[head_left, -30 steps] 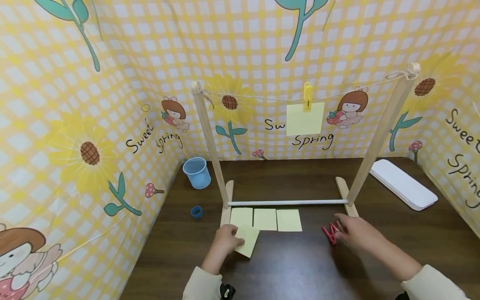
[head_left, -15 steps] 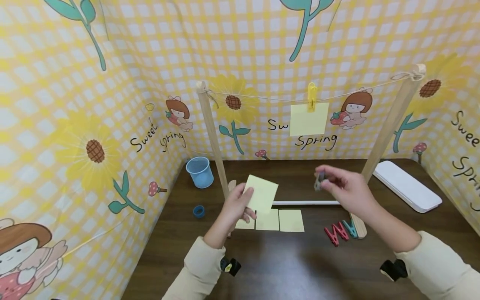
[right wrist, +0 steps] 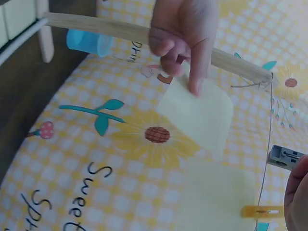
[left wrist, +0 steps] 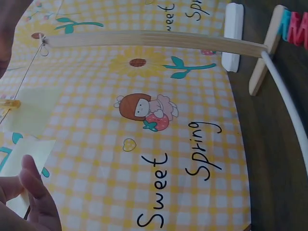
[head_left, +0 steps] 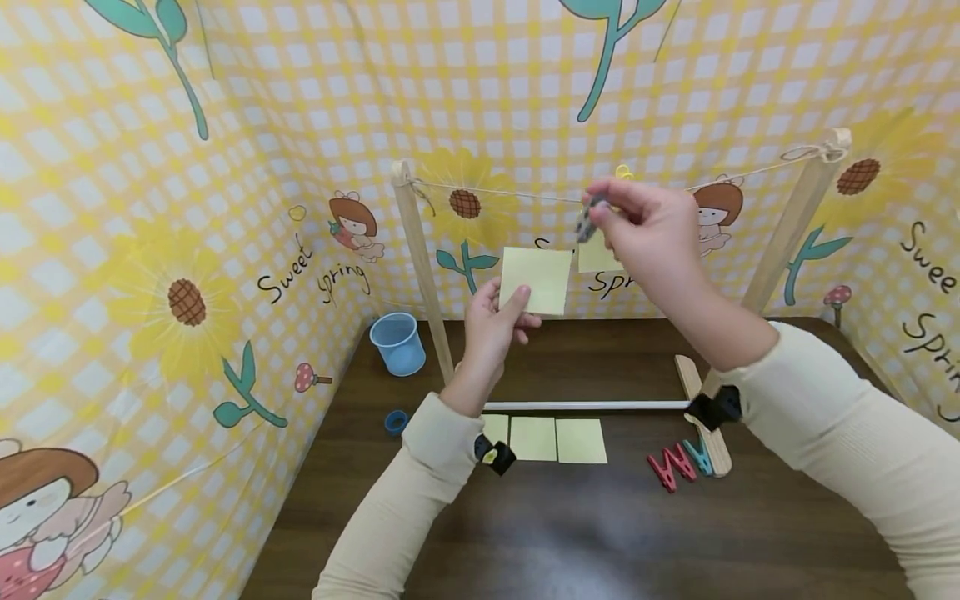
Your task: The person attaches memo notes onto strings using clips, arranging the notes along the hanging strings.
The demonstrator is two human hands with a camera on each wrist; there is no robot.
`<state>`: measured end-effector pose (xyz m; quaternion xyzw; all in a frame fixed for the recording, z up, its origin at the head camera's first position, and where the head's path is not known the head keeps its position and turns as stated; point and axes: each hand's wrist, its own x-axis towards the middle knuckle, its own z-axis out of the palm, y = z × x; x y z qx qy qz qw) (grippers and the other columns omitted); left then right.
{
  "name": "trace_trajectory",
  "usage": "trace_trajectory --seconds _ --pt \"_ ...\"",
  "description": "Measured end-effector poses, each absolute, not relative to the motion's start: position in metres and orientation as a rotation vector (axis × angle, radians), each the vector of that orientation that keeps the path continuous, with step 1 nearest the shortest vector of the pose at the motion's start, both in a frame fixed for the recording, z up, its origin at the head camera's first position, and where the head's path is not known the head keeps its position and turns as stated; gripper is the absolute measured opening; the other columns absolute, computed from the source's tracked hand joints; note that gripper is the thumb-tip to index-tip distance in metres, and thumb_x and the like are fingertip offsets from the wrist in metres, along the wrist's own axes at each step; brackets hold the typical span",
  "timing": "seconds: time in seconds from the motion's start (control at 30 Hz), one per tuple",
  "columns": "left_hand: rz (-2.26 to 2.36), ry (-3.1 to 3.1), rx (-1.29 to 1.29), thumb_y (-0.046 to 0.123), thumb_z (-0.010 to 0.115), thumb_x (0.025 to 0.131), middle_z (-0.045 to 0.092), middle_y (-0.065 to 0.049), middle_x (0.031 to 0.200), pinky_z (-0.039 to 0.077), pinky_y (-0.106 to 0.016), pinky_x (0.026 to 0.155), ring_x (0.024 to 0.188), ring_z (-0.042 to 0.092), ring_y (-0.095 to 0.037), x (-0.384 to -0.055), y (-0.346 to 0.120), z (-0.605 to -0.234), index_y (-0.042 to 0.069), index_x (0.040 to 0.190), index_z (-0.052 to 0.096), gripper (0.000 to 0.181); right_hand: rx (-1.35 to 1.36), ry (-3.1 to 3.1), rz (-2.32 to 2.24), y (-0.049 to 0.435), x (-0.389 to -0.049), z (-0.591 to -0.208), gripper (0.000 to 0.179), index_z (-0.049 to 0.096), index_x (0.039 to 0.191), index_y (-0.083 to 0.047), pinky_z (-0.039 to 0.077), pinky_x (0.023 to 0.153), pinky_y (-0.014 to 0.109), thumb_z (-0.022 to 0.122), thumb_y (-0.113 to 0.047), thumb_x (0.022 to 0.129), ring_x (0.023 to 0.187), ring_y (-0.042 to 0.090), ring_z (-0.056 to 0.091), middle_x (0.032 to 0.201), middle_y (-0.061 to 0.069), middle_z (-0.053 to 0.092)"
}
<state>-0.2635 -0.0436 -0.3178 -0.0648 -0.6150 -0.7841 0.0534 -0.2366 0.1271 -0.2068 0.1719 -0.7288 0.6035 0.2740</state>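
My left hand (head_left: 491, 329) pinches a pale yellow sticky note (head_left: 542, 271) by its lower left part, thumb on the front, and holds it up just below the string (head_left: 510, 194). To the right, my right hand (head_left: 656, 229) pinches a grey clothespin (head_left: 588, 223) between thumb and fingers, close to the string. In the right wrist view the grey clothespin (right wrist: 284, 158) has one end right at the string. Another sticky note (right wrist: 211, 192) hangs there under a yellow clothespin (right wrist: 262, 211); in the head view my right hand covers much of both.
Wooden posts (head_left: 423, 275) joined by a white rod (head_left: 592, 406) carry the string. Sticky notes (head_left: 581, 442) lie in a row before it, with red clothespins (head_left: 663, 471) and teal ones (head_left: 697, 458) at right. A blue bucket (head_left: 399, 346), blue ring (head_left: 396, 422) and white case (left wrist: 233, 38) stand around.
My left hand has picked the note up from the table and raised it toward the string. My right hand has lifted the grey clothespin from beside the red ones, up and leftward.
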Motion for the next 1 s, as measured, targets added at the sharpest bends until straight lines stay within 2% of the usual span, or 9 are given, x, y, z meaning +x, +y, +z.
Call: trace_trajectory --seconds 0.1,0.17,0.33,0.7,1.0 --pt "-2.343 -1.828 -0.245 0.01 0.061 0.09 0.063 -0.003 0.072 0.039 -0.017 0.036 0.048 0.06 -0.009 -0.272 -0.037 -0.312 -0.001 0.111 0.056 0.024 0.429 -1.907 1.658 0.117 -0.246 -0.197 0.014 0.069 0.095 0.005 0.035 0.042 0.015 0.066 -0.003 0.084 0.046 0.009 0.045 0.081 -0.001 0.069" --pt "-2.328 -1.81 -0.278 0.011 0.061 0.09 0.062 -0.003 0.071 0.038 -0.017 0.036 0.047 0.059 -0.01 -0.276 -0.033 -0.309 -0.001 0.11 0.057 0.024 0.419 -1.868 1.654 0.113 -0.251 -0.193 0.014 0.069 0.095 0.005 0.034 0.043 0.015 0.066 -0.003 0.084 0.046 0.009 0.045 0.083 0.005 0.069" --pt "-2.333 -1.776 -0.3 0.011 0.061 0.09 0.062 -0.003 0.074 0.036 -0.017 0.034 0.046 0.059 -0.011 -0.282 -0.027 -0.304 -0.001 0.11 0.056 0.024 0.382 -1.823 1.608 0.103 -0.26 -0.186 0.012 0.07 0.092 0.005 0.037 0.05 0.014 0.066 -0.002 0.084 0.057 0.007 0.053 0.088 0.016 0.068" --pt "-2.369 -1.735 -0.317 0.014 0.062 0.09 0.063 -0.005 0.084 0.036 -0.017 0.032 0.045 0.058 -0.009 -0.287 -0.024 -0.296 0.0 0.114 0.056 0.028 0.332 -1.911 1.56 0.092 -0.271 -0.187 0.012 0.07 0.093 0.004 0.047 0.063 0.015 0.061 0.001 0.087 0.077 0.01 0.063 0.09 0.014 0.069" --pt "-2.366 -1.725 -0.328 0.015 0.062 0.09 0.064 -0.002 0.078 0.034 -0.016 0.032 0.045 0.058 -0.008 -0.288 -0.021 -0.29 0.0 0.113 0.057 0.028 0.338 -1.965 1.565 0.093 -0.273 -0.19 0.012 0.07 0.094 0.004 0.046 0.061 0.014 0.061 0.001 0.087 0.077 0.007 0.062 0.092 0.016 0.068"
